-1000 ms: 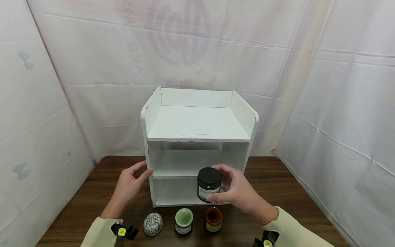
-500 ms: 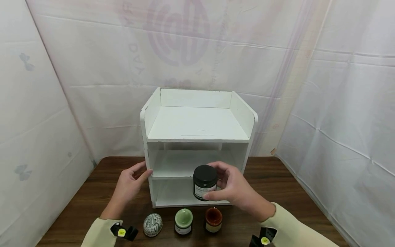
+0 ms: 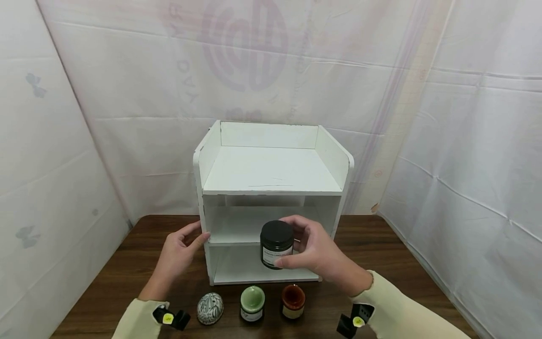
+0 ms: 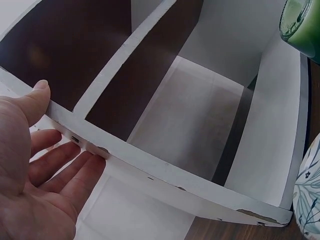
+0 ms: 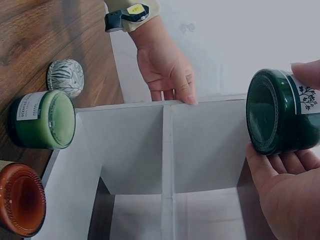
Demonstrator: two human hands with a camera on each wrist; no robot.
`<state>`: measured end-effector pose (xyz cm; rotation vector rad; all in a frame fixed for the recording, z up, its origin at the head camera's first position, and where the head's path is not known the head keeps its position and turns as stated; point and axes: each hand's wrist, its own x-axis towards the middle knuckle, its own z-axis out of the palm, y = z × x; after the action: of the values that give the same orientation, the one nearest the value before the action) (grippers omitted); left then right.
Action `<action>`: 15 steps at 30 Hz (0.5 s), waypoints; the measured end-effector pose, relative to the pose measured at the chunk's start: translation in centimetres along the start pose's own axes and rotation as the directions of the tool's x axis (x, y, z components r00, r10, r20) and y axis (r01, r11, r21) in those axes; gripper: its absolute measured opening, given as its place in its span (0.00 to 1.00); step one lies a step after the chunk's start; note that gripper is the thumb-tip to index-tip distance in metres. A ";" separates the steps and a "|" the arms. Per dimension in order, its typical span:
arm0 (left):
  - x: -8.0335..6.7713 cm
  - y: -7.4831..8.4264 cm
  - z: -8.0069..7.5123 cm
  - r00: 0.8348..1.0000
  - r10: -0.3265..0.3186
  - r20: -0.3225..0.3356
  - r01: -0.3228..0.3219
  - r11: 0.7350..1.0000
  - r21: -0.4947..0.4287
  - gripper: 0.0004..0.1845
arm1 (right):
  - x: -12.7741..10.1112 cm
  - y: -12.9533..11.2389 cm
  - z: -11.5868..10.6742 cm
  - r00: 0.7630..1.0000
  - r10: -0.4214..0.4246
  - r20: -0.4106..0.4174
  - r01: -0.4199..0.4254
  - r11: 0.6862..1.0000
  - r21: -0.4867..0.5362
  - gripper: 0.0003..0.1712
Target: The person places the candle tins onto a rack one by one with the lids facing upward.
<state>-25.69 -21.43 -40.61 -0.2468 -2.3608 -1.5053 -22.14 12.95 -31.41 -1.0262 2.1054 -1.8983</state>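
A white three-level shelf unit (image 3: 271, 169) stands on the brown table (image 3: 381, 254). My right hand (image 3: 315, 252) grips a dark green glass jar with a black lid (image 3: 277, 242) and holds it in the air, in front of the middle shelf's front edge. In the right wrist view the jar (image 5: 277, 112) lies between thumb and fingers over the shelf (image 5: 165, 145). My left hand (image 3: 179, 252) rests with straight fingers against the unit's left side wall, thumb on its front edge. The left wrist view shows that hand (image 4: 45, 170) at the panel edge (image 4: 150, 165).
Three small jars stand in a row on the table in front of the unit: a leaf-patterned egg-shaped one (image 3: 210, 308), a green one (image 3: 252, 302) and an amber one (image 3: 293, 300). White cloth walls close in the table on three sides.
My right hand has carried the dark jar up and a little to the left, from the bottom opening's height to the middle shelf's edge. The left hand has stayed put.
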 end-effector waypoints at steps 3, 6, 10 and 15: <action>0.0 0.1 0.0 1.000 -0.005 0.003 0.005 1.000 -0.004 0.28 | 0.3 -0.3 -0.1 1.000 -0.004 0.001 0.004 1.000 -0.001 0.37; 0.0 0.1 0.0 1.000 -0.007 0.004 0.007 1.000 0.000 0.28 | 0.6 -0.6 -0.1 1.000 0.003 0.004 -0.003 1.000 0.002 0.38; 0.0 -0.1 0.0 1.000 -0.007 0.003 0.007 1.000 0.020 0.29 | 1.0 -0.8 -0.1 1.000 0.004 0.014 -0.004 1.000 0.002 0.37; -0.1 -0.1 0.0 1.000 -0.012 0.000 0.012 1.000 0.024 0.30 | 1.3 -1.1 0.1 1.000 -0.005 0.029 0.005 1.000 0.008 0.37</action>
<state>-25.60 -21.45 -40.74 -0.2274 -2.3837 -1.4813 -22.64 12.21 -30.02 -1.0524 2.0800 -1.8809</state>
